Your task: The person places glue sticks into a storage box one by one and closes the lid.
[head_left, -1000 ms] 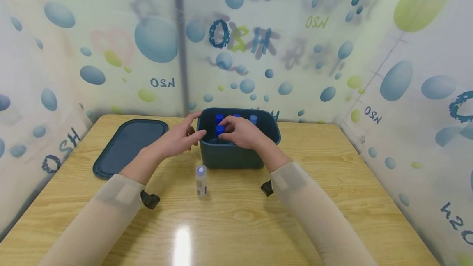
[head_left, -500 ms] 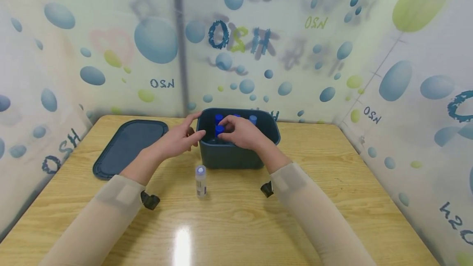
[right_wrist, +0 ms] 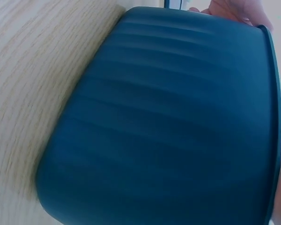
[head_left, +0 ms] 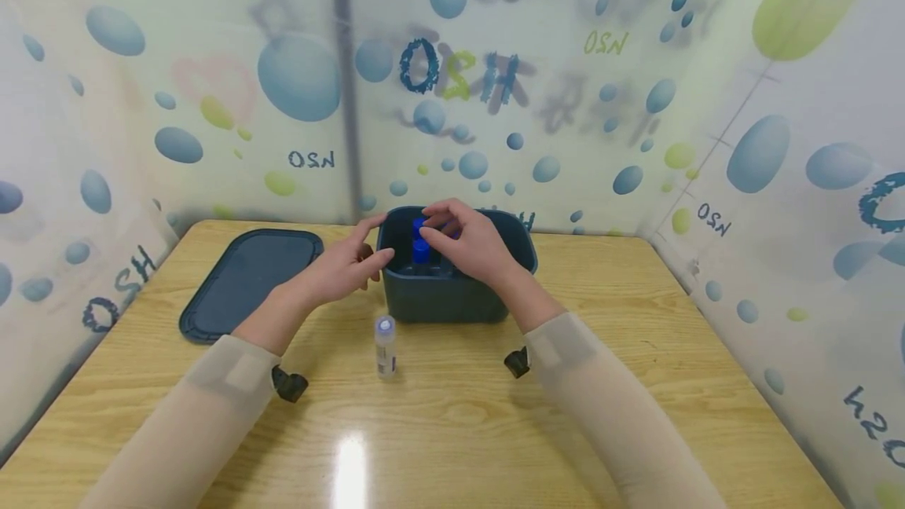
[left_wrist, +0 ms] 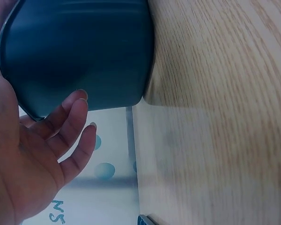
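A dark blue-green bin (head_left: 447, 301) stands on the table, with blue-capped bottles upright inside. My left hand (head_left: 341, 267) rests at its left end, index finger along the rim and thumb at the near corner; in the left wrist view the hand's (left_wrist: 37, 150) other fingers are loosely bent against the bin's (left_wrist: 79, 56) outer wall. Over the bin's middle is my right hand (head_left: 477, 246), fingers and thumb parted, just right of two blue caps (head_left: 420, 250), apparently holding nothing. Its fingertips partly hide other bottles. The right wrist view shows mostly the bin's wall (right_wrist: 164, 117).
A clear bottle with a pale purple cap (head_left: 385, 348) stands on the table in front of the bin. The dark lid or tray (head_left: 247, 277) lies flat to the left. A patterned curtain (head_left: 452, 140) hangs behind the wooden table (head_left: 452, 430).
My right hand has let go of the near blue-capped bottle and moved slightly up and right, its fingers spreading. The left hand has stayed at the bin's left end.
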Motion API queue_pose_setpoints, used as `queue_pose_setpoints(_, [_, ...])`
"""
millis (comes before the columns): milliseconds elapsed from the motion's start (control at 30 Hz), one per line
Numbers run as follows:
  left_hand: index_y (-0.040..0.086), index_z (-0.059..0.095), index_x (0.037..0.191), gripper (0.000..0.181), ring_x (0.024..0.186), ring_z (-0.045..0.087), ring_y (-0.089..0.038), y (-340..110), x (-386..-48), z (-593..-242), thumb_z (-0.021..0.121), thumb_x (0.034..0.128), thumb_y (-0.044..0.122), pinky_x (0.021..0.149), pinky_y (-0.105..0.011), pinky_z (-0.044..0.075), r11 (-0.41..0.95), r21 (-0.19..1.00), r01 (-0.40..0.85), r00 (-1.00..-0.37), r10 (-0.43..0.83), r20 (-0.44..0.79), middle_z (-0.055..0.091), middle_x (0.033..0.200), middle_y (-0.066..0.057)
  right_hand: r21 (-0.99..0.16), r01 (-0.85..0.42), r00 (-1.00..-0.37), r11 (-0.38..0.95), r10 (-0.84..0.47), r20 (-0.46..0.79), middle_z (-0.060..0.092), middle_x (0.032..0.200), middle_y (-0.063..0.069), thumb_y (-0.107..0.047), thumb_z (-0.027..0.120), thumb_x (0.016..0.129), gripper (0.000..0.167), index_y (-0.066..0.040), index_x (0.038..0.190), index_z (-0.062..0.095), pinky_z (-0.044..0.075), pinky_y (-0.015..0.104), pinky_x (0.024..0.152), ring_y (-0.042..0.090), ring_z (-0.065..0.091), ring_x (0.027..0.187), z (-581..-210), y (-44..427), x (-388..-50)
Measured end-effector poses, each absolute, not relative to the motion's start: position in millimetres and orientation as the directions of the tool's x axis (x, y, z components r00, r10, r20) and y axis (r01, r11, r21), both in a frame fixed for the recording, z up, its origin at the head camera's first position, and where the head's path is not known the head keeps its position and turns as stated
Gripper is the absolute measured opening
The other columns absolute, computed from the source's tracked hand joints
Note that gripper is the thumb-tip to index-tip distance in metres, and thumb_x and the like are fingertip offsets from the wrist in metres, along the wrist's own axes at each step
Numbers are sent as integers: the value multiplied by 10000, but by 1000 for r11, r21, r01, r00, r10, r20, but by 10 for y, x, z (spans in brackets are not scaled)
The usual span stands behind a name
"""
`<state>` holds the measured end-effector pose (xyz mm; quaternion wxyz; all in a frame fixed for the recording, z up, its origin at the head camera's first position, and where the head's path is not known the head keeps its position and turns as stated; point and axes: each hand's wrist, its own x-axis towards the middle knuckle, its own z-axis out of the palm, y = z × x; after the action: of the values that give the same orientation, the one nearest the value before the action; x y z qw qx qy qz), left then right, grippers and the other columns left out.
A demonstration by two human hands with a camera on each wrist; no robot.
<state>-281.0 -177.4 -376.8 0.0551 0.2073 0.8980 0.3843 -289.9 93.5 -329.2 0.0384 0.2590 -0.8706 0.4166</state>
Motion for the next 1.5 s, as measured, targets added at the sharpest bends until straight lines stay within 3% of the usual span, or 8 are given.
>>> queue_pose_setpoints(200, [269,81,1782,799,817,689,-246,-1774,-2806,-3762,484,1155,555,810,-401,583,620,711,332,-906,420,57,744,1050,-187,-713,-564,-808,416,-454,375,772,1245,65,-275,696,1097,380,-75,1419,669,617,442,933,227,736,1046,-3219,948,-2799])
queue_pose_setpoints(500, [273,81,1782,795,830,684,-230,-1787,-2809,-3754,485,1155,550,816,-395,586,627,703,334,-906,419,57,742,1044,-165,-741,-569,-774,358,-538,335,764,1245,46,-245,699,1094,331,-86,1385,693,601,351,823,147,722,969,-3233,982,-2488])
queue_pose_setpoints(733, [266,85,1781,794,832,685,-224,-1784,-2813,-3748,487,1156,546,814,-388,590,632,700,333,-908,416,56,740,1023,-131,-748,-570,-757,340,-571,317,772,1230,35,-217,733,1070,313,-107,1362,703,599,313,839,128,717,963,-3307,1035,-2284])
queue_pose_setpoints(967, [261,86,1781,800,827,685,-226,-1784,-2817,-3755,492,1154,546,801,-386,585,633,699,333,-908,416,56,741,1023,-130,-791,-530,-742,306,-619,257,760,1290,119,-194,741,1064,334,-94,1379,688,604,287,858,144,720,1021,-3364,1062,-2154])
queue_pose_setpoints(1167, [268,87,1781,801,827,679,-224,-1787,-2808,-3756,502,1153,539,811,-387,581,630,703,331,-908,415,56,739,1029,-135,-800,-507,-722,323,-665,189,747,1315,78,-210,761,1055,368,-104,1398,679,601,274,884,125,695,995,-3481,1037,-2106])
queue_pose_setpoints(1333, [275,88,1782,796,835,674,-230,-1782,-2805,-3753,505,1153,530,805,-379,570,628,707,325,-911,410,54,735,1029,-143,-859,-417,-702,297,-706,96,716,1368,127,-183,766,1050,442,-67,1457,638,607,257,909,111,714,966,-3601,976,-2089])
queue_pose_setpoints(1500, [288,83,1782,797,835,673,-233,-1775,-2797,-3744,504,1152,534,796,-382,566,629,709,318,-913,405,51,739,1049,-176,-894,-321,-700,313,-714,2,703,1394,65,-197,788,1036,458,-142,1469,650,591,252,914,141,706,967,-3700,917,-2067])
